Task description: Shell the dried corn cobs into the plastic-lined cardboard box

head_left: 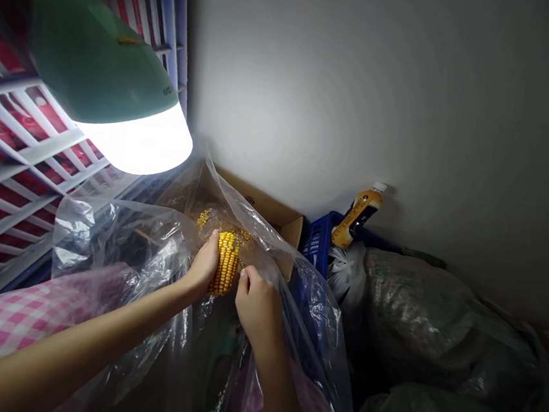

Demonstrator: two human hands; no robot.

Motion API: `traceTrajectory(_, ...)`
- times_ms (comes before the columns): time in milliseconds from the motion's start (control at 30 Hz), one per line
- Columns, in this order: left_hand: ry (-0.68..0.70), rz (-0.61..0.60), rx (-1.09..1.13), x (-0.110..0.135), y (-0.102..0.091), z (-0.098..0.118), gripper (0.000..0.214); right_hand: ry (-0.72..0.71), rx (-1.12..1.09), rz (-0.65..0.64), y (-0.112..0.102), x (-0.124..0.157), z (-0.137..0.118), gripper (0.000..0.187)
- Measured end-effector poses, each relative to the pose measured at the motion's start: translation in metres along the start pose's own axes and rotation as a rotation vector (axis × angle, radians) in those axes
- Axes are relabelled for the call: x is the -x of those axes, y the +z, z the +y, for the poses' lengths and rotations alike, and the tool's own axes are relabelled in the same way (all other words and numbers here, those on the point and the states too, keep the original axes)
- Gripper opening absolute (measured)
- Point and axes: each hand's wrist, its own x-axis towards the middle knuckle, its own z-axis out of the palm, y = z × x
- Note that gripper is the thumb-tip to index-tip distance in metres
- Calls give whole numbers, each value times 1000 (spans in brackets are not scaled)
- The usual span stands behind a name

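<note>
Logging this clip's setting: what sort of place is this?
Probably a cramped home storage corner: bulging sacks beside a bare wall, a white slatted rack, and a bulb lamp close overhead.

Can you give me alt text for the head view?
The left hand grips a corn cob in the mouth of a clear plastic bag, the right hand beside it, with loose kernels behind. A bright lamp hangs at upper left.

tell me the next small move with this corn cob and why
Probably press a few more kernels off the corn cob with the right hand while the left hand grips it. The cob is held inside the plastic bag, and loose kernels already lie there, so more should drop in too.
</note>
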Motion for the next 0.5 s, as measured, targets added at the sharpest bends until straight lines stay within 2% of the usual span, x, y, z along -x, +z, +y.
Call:
traceTrajectory(100, -101, -92, 173, 6, 2, 6, 45, 3, -123, 15, -8, 1, 5, 28)
traceTrajectory(233, -182, -142, 246, 7, 3, 7, 44, -28, -234, 11, -9, -1, 9, 28)
traceTrajectory(400, -193, -278, 238, 2, 0, 7, 44, -91, -313, -17, -15, -5, 19, 31)
traceTrajectory(500, -260, -395, 144, 6, -3, 16, 47, -165, -376, -67, -24, -6, 27, 32)
